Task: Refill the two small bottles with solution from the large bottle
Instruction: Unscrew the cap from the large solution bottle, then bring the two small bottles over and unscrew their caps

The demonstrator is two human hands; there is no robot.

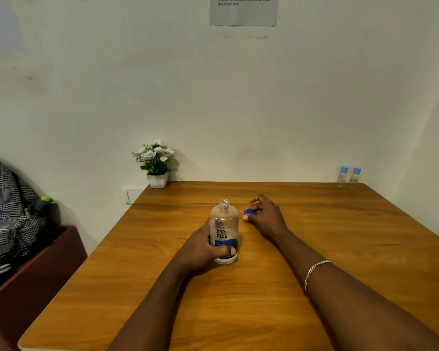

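left hand (203, 249) gripping the large bottle (224, 224), steadying it upright mid-counter (264, 312), mouth uncapped for pouring | right hand (264, 216) pinching the blue cap (248, 211), seemingly setting it aside | two small bottles (342, 174) standing capped at the far right corner, well apart

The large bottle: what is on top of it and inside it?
Nothing is on the large bottle: its neck is open. The right hand pinches the blue cap. The left hand and label hide the liquid level.

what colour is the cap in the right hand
Dark blue. The cap, pinched in the right hand, shows best in the head view.
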